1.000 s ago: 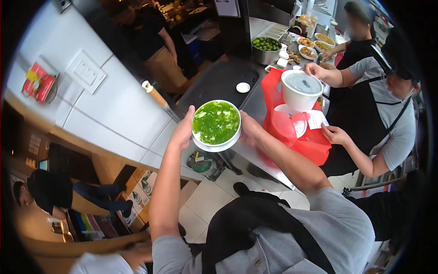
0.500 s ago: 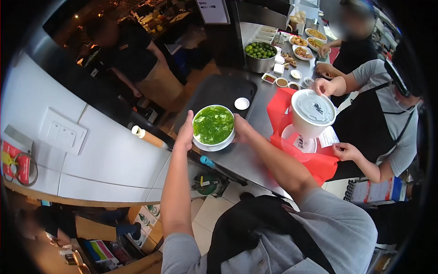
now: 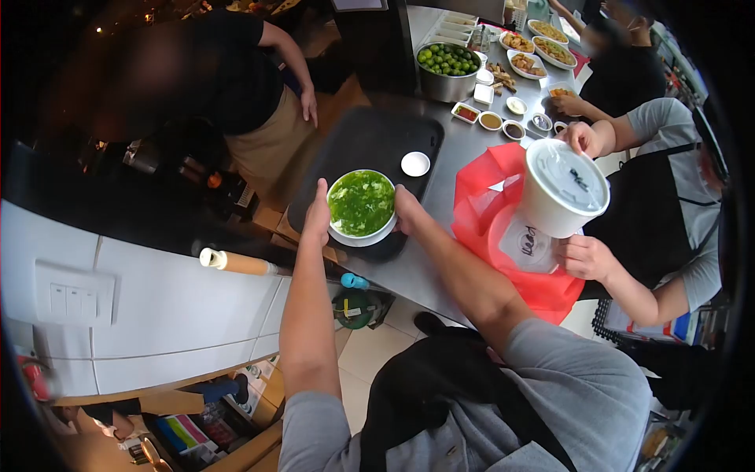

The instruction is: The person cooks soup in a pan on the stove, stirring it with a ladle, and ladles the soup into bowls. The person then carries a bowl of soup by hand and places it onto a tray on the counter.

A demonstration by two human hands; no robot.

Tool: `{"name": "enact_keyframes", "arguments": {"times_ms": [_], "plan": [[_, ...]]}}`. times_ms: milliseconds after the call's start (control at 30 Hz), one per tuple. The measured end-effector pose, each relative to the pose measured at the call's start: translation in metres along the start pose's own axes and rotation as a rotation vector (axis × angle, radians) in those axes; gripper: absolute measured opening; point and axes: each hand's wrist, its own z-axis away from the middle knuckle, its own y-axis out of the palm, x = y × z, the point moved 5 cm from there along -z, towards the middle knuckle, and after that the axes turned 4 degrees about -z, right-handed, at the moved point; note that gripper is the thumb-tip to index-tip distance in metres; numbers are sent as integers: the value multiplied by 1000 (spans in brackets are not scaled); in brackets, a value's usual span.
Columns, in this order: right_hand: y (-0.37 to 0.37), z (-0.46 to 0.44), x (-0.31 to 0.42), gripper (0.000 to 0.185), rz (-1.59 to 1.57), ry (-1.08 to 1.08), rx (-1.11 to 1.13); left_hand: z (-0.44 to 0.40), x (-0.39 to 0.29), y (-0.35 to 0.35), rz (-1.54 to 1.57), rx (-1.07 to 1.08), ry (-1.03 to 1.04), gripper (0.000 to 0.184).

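A white bowl of green soup [image 3: 361, 203] with pale shreds in it is held level between my two hands. My left hand [image 3: 317, 216] presses against the bowl's left side, and my right hand [image 3: 406, 211] grips the opposite side. Beneath the bowl, a white rim shows, perhaps a saucer. The bowl is over the near part of a black tray [image 3: 350, 138]; whether it touches the tray I cannot tell. A small white dish [image 3: 415, 164] sits on the tray, beyond my right hand.
On the right, a co-worker holds a lidded white tub [image 3: 565, 189] over a red bag [image 3: 480, 197] containing another lidded tub. Behind are a pot of green limes [image 3: 448, 71], sauce dishes [image 3: 491, 120] and plates of food [image 3: 554, 52]. Another person stands beyond the tray.
My hands have carried the bowl slightly away from me and left, further over the tray. The co-worker's tub has shifted right, and the person beyond the tray has come closer.
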Motion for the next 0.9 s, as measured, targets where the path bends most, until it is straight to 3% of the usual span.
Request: {"name": "enact_keyframes", "arguments": {"times_ms": [367,533,600,633,667,733,767,833,900], "plan": [[-8,-6,7,54,140,0,-85,-27,17,0,93,57,-29,85],[-10,24,18,58,164,-161,-173,-19,27,-2,205,-21,-30,82],[-4,44,24,59,210,-199,-180,-18,25,-11,89,-214,67,77],[-3,54,27,59,255,-236,-192,-11,22,-9,87,-214,72,77],[-5,58,16,59,247,-244,-196,16,4,-7,-101,-268,186,75],[-9,70,13,58,482,-600,-368,62,-18,-1,-289,-317,307,72],[-5,83,3,58,477,-606,-376,85,-26,0,-342,-341,485,67],[13,140,-4,53,476,-1038,-284,145,-34,5,-398,-346,766,57],[21,193,-13,49,544,-844,-69,197,-21,11,-340,-243,871,50]]}}
